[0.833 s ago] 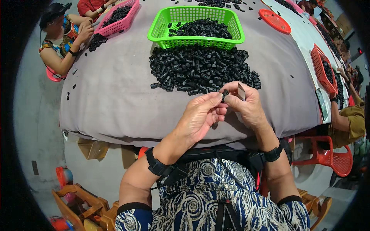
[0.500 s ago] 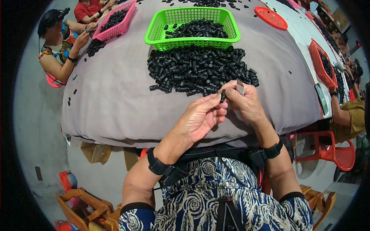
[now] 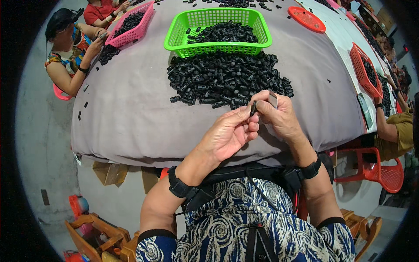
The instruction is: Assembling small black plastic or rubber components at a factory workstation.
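A small black cylindrical plastic piece (image 3: pixel 253 109) is pinched between the thumb and fingers of my left hand (image 3: pixel 230 134). My right hand (image 3: pixel 279 117) is closed around a flat grey metal blade (image 3: pixel 273 100), whose squared end sticks up above the fingers. The fingertips of both hands meet at the black piece; where the blade's other end lies is hidden by my right hand. Just beyond my hands spreads a heap of similar black plastic pieces (image 3: pixel 227 78). Behind the heap stands a green plastic basket (image 3: pixel 167 43), partly filled with the same pieces.
A grey cloth covers the table (image 3: pixel 131 122). At the left, a person (image 3: pixel 65 56) works beside a pink basket (image 3: pixel 149 19). A red lid (image 3: pixel 307 19) lies at the far right, with a red basket (image 3: pixel 358 61) and a phone (image 3: pixel 364 111) nearer. A red chair (image 3: pixel 371 170) stands at right.
My hands stay almost in place, still together at the black piece. At the left, the other person's hands have shifted slightly. The whole view has moved very little.
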`<action>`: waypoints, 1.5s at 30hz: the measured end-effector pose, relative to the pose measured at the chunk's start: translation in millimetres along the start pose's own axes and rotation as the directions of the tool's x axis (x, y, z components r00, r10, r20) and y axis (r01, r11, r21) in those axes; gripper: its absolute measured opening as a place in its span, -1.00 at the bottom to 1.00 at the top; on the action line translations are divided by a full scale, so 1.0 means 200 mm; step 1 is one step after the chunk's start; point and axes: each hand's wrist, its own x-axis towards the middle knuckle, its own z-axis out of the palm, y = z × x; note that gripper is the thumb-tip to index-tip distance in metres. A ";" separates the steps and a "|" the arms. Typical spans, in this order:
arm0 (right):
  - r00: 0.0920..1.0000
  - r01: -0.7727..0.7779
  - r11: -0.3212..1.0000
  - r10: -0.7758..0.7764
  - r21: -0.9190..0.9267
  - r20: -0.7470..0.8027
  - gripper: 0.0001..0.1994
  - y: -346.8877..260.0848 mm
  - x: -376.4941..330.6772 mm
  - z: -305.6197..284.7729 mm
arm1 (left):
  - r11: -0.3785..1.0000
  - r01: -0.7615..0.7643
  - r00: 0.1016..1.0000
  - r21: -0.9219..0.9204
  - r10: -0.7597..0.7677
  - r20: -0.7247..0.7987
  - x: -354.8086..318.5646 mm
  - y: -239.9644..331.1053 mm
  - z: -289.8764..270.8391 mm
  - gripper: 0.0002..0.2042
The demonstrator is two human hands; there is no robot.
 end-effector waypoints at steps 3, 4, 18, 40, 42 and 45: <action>0.998 -0.067 0.990 0.068 0.122 0.000 -0.88 -0.01 0.01 0.02 | 1.000 0.021 0.998 -0.021 -0.020 0.060 0.02 0.00 -0.04 -0.85; 0.997 -0.068 0.992 0.071 0.110 -0.015 -0.89 -0.02 0.01 0.03 | 1.000 0.018 0.998 -0.024 -0.017 0.065 0.02 0.00 -0.04 -0.85; 0.984 0.113 0.759 -0.174 -0.641 -0.034 -0.80 -0.18 0.25 -0.07 | 0.983 -0.019 0.998 0.182 0.029 -0.053 0.02 -0.03 -0.09 -0.81; 0.984 -0.007 0.751 -0.114 -0.660 -0.140 -0.89 -0.03 0.09 -0.39 | 0.989 -0.038 0.995 0.144 0.051 -0.090 0.03 0.00 -0.10 -0.86; 0.980 -0.007 0.607 -0.153 -0.795 -0.125 -0.86 -0.01 0.07 -0.38 | 0.987 -0.042 0.992 0.153 0.059 -0.108 0.02 -0.01 -0.09 -0.86; 0.974 0.040 0.490 -0.214 -0.871 -0.075 -0.84 -0.01 0.06 -0.35 | 0.987 -0.038 0.992 0.154 0.056 -0.114 0.03 -0.01 -0.09 -0.86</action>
